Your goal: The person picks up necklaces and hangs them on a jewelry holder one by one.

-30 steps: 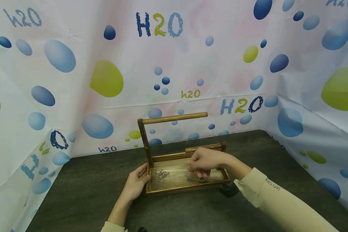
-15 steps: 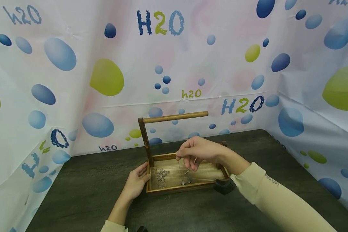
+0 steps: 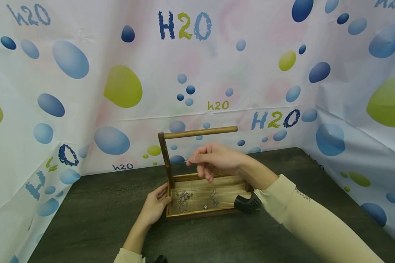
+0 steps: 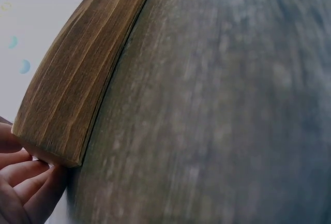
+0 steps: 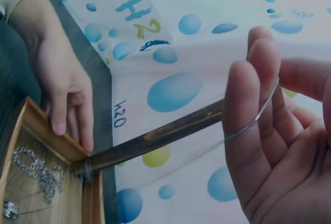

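A wooden jewelry tray (image 3: 200,216) stands on the table. My left hand (image 3: 155,206) grips its left end wall, thumb over the rim and fingers along the outside. Above the tray, my right hand (image 3: 215,159) pinches a thin silver necklace chain (image 5: 252,124) between thumb and index finger. The chain runs across the fingers in the right wrist view. A small pendant (image 3: 205,207) is at the chain's lower end, low over the tray floor. Tangled silver chains (image 3: 184,199) lie at the tray's left. Another small silver piece (image 3: 214,200) lies near its middle.
A wooden post (image 3: 164,159) rises from the tray's left end, with a horizontal rod (image 3: 200,132) reaching right from its top. The dark table (image 3: 112,204) meets a patterned white backdrop (image 3: 145,51). A black wrist device (image 3: 247,203) overlaps the tray's front right.
My right hand has risen up and left out of the tray with the chain drawn up in its fingers. A ring seen by the hand one second ago no longer shows. My left hand stays put.
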### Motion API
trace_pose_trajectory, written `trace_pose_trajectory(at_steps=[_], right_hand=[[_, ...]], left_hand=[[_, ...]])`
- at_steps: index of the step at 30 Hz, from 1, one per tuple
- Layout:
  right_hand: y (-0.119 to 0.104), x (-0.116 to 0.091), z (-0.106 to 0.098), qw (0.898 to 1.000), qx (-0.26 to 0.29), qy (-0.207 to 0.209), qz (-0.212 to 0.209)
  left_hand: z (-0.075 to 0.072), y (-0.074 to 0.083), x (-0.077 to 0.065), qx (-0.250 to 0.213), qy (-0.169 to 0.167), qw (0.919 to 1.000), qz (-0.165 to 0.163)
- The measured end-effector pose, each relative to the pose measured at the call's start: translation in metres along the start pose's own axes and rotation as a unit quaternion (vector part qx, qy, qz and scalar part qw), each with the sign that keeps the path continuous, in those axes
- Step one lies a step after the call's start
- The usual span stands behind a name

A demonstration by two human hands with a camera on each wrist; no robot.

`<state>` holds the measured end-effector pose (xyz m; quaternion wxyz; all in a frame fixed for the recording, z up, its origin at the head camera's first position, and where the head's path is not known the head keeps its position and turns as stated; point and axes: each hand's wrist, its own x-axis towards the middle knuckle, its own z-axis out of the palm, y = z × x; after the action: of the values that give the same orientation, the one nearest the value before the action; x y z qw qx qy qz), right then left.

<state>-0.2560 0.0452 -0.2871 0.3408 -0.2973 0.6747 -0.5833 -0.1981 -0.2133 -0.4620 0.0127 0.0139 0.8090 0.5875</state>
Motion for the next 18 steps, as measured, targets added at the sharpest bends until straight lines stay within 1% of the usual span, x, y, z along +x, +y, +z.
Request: trace_pose_trajectory(at_steps=[7, 14, 18], right_hand=[[-0.019, 0.007, 0.006, 1.0, 0.006, 0.017, -0.025], [-0.033, 0.015, 0.008, 0.998, 0.001, 0.051, -0.041], [-0.041, 0.02, 0.008, 0.997, -0.004, 0.064, -0.047]], left_hand=[[0.0, -0.001, 0.0, 0.003, -0.003, 1.0, 0.002], [-0.001, -0.002, 0.0, 0.001, -0.005, 1.0, 0.006], [-0.001, -0.002, 0.001, -0.003, -0.004, 1.0, 0.005]])
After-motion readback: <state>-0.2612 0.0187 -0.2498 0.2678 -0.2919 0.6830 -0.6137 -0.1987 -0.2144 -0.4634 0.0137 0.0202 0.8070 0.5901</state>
